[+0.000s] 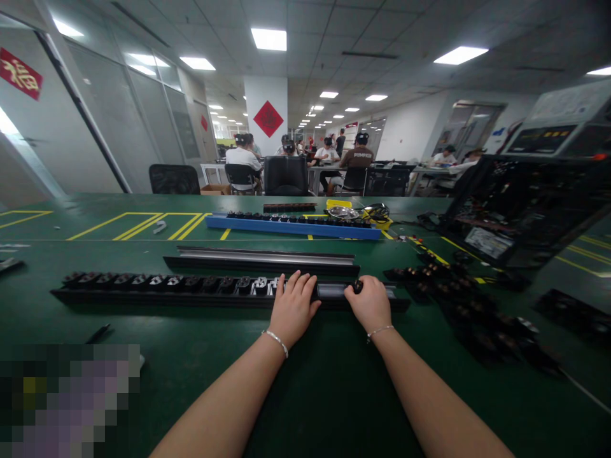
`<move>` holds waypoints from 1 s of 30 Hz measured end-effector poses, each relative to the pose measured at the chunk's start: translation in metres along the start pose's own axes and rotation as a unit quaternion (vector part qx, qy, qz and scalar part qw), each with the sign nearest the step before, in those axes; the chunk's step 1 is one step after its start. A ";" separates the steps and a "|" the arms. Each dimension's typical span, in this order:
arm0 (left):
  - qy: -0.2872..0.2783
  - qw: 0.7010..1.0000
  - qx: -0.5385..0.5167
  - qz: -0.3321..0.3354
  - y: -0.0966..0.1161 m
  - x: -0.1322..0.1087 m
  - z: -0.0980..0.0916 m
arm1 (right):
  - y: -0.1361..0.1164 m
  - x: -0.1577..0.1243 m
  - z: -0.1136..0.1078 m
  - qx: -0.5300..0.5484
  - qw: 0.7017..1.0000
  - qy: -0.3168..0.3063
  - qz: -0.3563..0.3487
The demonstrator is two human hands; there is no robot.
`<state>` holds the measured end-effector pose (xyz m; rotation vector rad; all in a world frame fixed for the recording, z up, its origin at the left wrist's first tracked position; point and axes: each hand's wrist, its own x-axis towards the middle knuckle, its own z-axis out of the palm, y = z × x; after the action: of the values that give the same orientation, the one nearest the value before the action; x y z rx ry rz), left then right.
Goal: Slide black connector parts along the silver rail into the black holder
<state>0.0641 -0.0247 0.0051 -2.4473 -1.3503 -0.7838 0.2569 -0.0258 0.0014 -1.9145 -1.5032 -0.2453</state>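
Observation:
A long black channel (191,300) lies across the green table in front of me, filled from its left end with a row of black socket modules (226,284). My left hand (294,306) rests on the right end of that row, palm down with fingers spread. Right of it, a stretch of silvery channel floor shows bare. Over the right part of the channel, my right hand (373,304) is closed around a small black socket module (357,286), mostly hidden by the fingers. Just behind lies a second black channel (262,258) with a shiny inside.
Loose black modules (458,292) are heaped at the right. Farther back are a blue channel (291,227) holding modules, a metal dish (341,212) and an opened black computer case (520,203). A pen (98,333) lies at left. People (242,156) sit at distant tables.

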 end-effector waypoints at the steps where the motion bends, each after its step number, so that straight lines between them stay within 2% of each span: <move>1: -0.002 1.000 -0.002 0.001 0.000 0.000 0.000 | 0.001 0.000 0.000 -0.001 1.000 0.002 -0.001; 15: 0.009 1.000 0.000 -0.011 0.000 -0.001 0.001 | 0.006 0.005 0.004 0.019 0.999 0.016 -0.031; 30: -0.003 1.000 0.006 -0.007 -0.001 0.000 0.000 | 0.009 0.005 -0.005 -0.009 1.000 -0.006 0.018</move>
<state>0.0632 -0.0240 0.0049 -2.4345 -1.3723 -0.7704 0.2679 -0.0257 0.0049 -1.9592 -1.4770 -0.2325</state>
